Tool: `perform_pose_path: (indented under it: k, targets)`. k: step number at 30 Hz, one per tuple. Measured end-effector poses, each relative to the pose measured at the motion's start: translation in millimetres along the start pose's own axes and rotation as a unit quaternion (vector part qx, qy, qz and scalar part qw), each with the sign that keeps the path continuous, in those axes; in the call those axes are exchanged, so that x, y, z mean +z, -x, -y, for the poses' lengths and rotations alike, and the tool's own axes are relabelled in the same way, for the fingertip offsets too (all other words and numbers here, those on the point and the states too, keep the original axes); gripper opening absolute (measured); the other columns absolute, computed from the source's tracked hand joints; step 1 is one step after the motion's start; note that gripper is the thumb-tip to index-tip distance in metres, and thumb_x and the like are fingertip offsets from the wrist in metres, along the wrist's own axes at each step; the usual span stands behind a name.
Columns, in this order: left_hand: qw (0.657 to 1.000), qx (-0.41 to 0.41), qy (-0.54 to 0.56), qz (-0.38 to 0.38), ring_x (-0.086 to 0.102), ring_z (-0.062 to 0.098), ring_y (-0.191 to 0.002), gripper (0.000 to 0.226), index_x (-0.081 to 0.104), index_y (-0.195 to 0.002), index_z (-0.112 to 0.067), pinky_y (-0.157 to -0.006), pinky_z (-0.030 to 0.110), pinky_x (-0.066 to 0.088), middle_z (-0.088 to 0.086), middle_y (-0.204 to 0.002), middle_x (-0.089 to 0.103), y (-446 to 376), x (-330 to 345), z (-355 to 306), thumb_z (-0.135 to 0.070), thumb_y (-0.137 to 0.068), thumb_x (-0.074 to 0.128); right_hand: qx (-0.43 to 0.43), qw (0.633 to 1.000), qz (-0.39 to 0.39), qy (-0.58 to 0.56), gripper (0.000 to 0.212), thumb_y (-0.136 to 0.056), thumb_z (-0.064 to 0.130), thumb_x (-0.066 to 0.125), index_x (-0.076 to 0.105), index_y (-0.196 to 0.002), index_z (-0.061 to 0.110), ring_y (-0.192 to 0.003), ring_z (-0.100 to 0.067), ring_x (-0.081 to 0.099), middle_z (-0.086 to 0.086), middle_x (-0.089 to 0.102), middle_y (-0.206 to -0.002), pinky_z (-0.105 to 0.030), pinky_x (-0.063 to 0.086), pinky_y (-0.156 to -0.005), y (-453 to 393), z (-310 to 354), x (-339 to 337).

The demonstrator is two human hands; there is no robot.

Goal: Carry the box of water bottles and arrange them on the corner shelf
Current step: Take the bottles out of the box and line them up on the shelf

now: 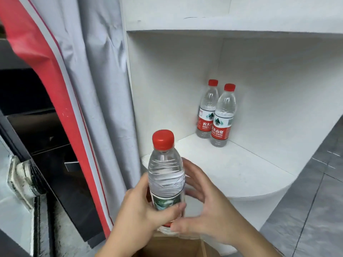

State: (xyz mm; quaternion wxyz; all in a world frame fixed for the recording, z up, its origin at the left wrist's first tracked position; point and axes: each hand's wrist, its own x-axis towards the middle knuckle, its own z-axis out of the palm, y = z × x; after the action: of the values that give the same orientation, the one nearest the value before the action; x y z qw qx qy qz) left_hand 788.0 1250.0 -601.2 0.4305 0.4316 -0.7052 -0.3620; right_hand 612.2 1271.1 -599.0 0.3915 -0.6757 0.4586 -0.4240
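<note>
Nearest, at the bottom edge: open cardboard box (172,246), inside not visible. Just above it, one water bottle (166,180) held upright, left hand (143,210) clamped round its label, right hand (206,206) cupped beside it with fingers spread, barely touching if at all. Step in hand, judging by this: ferrying a bottle from box to corner shelf (241,175). Farther back, two bottles (215,112) standing upright, touching, deep in the rear corner. Next move: reaching in and setting this one down just beside the pair without knocking them.
</note>
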Motion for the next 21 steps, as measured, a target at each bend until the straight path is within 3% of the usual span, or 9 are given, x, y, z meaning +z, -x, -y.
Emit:
perform_pose_path:
  k: [3, 6, 9, 10, 12, 14, 16, 19, 21]
  targets:
    - [0.999, 0.013, 0.027, 0.027, 0.073, 0.007, -0.083, 0.048, 0.064, -0.102, -0.030, -0.078, 0.025, 0.058, -0.008, -0.091, 0.078, -22, 11, -21, -0.011, -0.066, 0.088, 0.011, 0.999, -0.037, -0.026, 0.081, -0.068, 0.007, 0.086, 0.047, -0.132, 0.037, -0.115, -0.005, 0.063, 0.013, 0.066, -0.124, -0.022, 0.052, -0.090, 4, -4, 1]
    - [0.996, 0.038, 0.004, 0.087, 0.067, -0.001, -0.098, 0.060, 0.056, -0.118, -0.039, -0.085, 0.019, 0.051, -0.015, -0.106, 0.073, -37, 29, -25, -0.024, -0.068, 0.086, 0.037, 0.990, -0.131, -0.037, 0.063, -0.069, 0.009, 0.082, 0.055, -0.120, 0.033, -0.099, -0.014, 0.071, 0.003, 0.072, -0.110, -0.032, 0.059, -0.077, -1, -23, -6]
    - [0.983, 0.039, -0.112, 0.138, 0.023, -0.006, -0.142, 0.082, 0.020, -0.148, -0.042, -0.115, 0.019, 0.026, -0.023, -0.154, 0.028, -44, 56, -9, -0.053, -0.081, 0.067, 0.045, 0.971, -0.235, -0.025, 0.063, -0.066, 0.018, 0.085, 0.057, -0.119, 0.035, -0.103, -0.018, 0.069, -0.003, 0.069, -0.113, -0.044, 0.057, -0.087, -7, -50, -31]
    - [0.974, 0.029, -0.173, 0.144, 0.006, -0.005, -0.145, 0.080, 0.010, -0.152, -0.035, -0.120, 0.021, 0.012, -0.023, -0.156, 0.009, -45, 65, 2, -0.057, -0.089, 0.053, 0.049, 0.962, -0.267, 0.002, 0.062, -0.065, 0.022, 0.086, 0.056, -0.117, 0.037, -0.104, -0.015, 0.069, -0.001, 0.068, -0.114, -0.044, 0.056, -0.089, -11, -58, -41]
    - [0.960, 0.028, -0.240, 0.145, -0.002, 0.004, -0.148, 0.072, 0.006, -0.154, -0.024, -0.119, 0.022, -0.002, -0.011, -0.162, 0.001, -45, 86, 30, -0.059, -0.095, 0.026, 0.060, 0.945, -0.318, 0.041, 0.061, -0.063, 0.029, 0.086, 0.055, -0.116, 0.037, -0.104, -0.011, 0.067, 0.005, 0.068, -0.114, -0.042, 0.055, -0.091, -19, -67, -65]
    - [0.937, 0.050, -0.313, 0.147, 0.013, 0.012, -0.150, 0.077, 0.026, -0.151, -0.018, -0.116, 0.018, -0.002, -0.002, -0.160, 0.016, -41, 98, 48, -0.063, -0.091, 0.007, 0.073, 0.932, -0.349, 0.070, 0.062, -0.063, 0.032, 0.085, 0.054, -0.116, 0.036, -0.103, -0.009, 0.066, 0.008, 0.067, -0.113, -0.040, 0.055, -0.091, -31, -74, -86]
    - [0.929, 0.072, -0.338, 0.131, 0.016, 0.012, -0.148, 0.070, 0.046, -0.136, -0.019, -0.113, 0.020, 0.004, -0.002, -0.145, 0.043, -43, 107, 70, -0.060, -0.096, 0.006, 0.080, 0.920, -0.372, 0.091, 0.059, -0.063, 0.030, 0.085, 0.055, -0.113, 0.036, -0.101, -0.010, 0.066, 0.007, 0.067, -0.111, -0.038, 0.055, -0.089, -41, -82, -105]
    - [0.924, 0.063, -0.351, 0.134, -0.009, 0.003, -0.148, 0.062, 0.046, -0.131, -0.020, -0.111, 0.022, 0.006, -0.006, -0.138, 0.045, -41, 109, 79, -0.058, -0.098, 0.010, 0.092, 0.907, -0.396, 0.108, 0.054, -0.064, 0.024, 0.085, 0.056, -0.109, 0.033, -0.097, -0.010, 0.066, 0.003, 0.066, -0.109, -0.037, 0.055, -0.087, -53, -95, -125]
    - [0.919, 0.070, -0.362, 0.142, 0.007, 0.007, -0.148, 0.066, 0.054, -0.130, -0.020, -0.110, 0.021, 0.006, -0.002, -0.139, 0.051, -41, 106, 75, -0.057, -0.098, 0.009, 0.097, 0.903, -0.404, 0.112, 0.053, -0.064, 0.021, 0.085, 0.057, -0.108, 0.030, -0.096, -0.012, 0.066, 0.000, 0.065, -0.109, -0.036, 0.055, -0.086, -61, -101, -131]
